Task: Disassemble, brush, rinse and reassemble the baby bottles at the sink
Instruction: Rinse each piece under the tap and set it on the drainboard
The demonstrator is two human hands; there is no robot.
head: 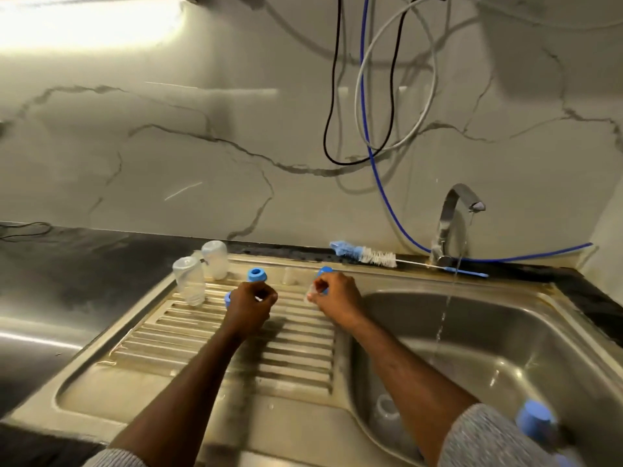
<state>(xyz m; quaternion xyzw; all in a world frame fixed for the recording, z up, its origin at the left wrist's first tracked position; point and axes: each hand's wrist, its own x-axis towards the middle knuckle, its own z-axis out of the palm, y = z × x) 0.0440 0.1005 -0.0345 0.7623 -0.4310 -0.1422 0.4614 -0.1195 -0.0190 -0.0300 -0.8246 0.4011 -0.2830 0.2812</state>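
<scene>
- A marble-patterned wall [168, 146] is rising behind a dark countertop [84, 264], and a steel sink unit is sitting in it, its ribbed drainboard [209, 335] lying left of the basin [505, 348].
- Cables [381, 96] in black, grey and blue are hanging down the wall above the tap [451, 217], which is running a thin stream of water [445, 305] into the basin.
- You are holding your left hand [249, 306] over the far part of the drainboard, fingers curled round a blue ring [228, 298] that is peeking out at its left side.
- Your right hand [335, 296] is working just beside it, near the far edge between drainboard and basin, pinching a small clear part [310, 293] against a blue piece [325, 272]; what exactly it is, you cannot tell.
- Two clear bottle bodies [189, 279] are standing upside down at the drainboard's far left corner, one just behind the other.
- Another blue collar [257, 274] is sitting on the far edge between those bottles and your hands.
- A bottle brush [367, 255] is lying along the sink's far rim, bristles pointing left.
- A clear bottle piece [387, 416] is lying in the basin's near left corner.
- A blurred blue-capped item [536, 420] is showing at the basin's near right edge.
</scene>
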